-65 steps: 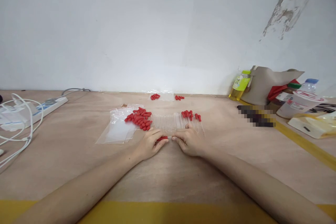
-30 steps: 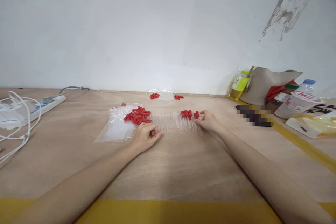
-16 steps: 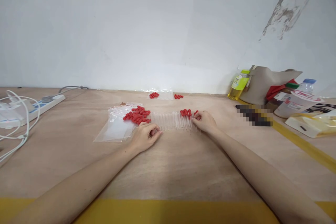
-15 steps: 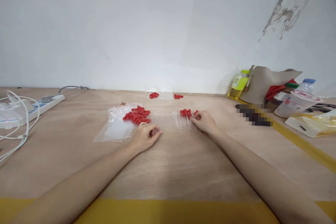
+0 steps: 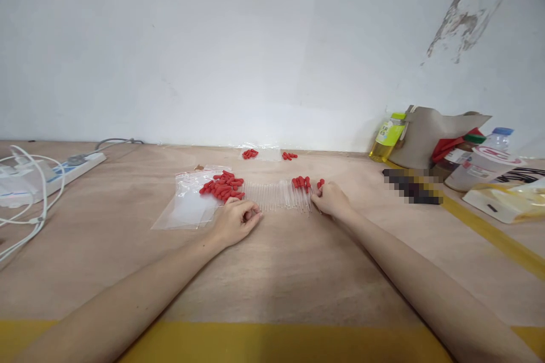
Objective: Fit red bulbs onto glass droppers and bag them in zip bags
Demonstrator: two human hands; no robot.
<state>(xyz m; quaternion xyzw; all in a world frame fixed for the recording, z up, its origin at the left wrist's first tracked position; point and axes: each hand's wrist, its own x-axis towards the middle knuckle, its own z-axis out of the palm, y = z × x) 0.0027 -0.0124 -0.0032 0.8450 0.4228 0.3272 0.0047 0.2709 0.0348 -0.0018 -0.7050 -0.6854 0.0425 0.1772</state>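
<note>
A row of thin clear glass tubes [image 5: 268, 196] lies side by side on the wooden table. At its right end, several carry red rubber bulbs [image 5: 301, 182], making droppers. My right hand [image 5: 333, 199] is closed at that end, its fingertips pinching a red-bulbed dropper [image 5: 321, 183] whose lower part they mostly hide. My left hand [image 5: 236, 221] rests at the row's lower left, fingers curled and thumb against them; whether something small is in the pinch does not show. Just behind it, a heap of loose red bulbs [image 5: 223, 187] lies partly on a clear plastic bag [image 5: 187, 210].
Near the wall, more red bulbs [image 5: 250, 154] lie beside a clear bag [image 5: 268, 154]. A power strip [image 5: 76, 170] with white cables is at left. A yellow-green bottle [image 5: 386, 139], a grey bag [image 5: 419, 139] and a plastic cup [image 5: 474, 169] stand at right.
The red bulb by my right fingertips shows more fully, and fewer tube ends show beneath that hand. My left hand has stayed in place.
</note>
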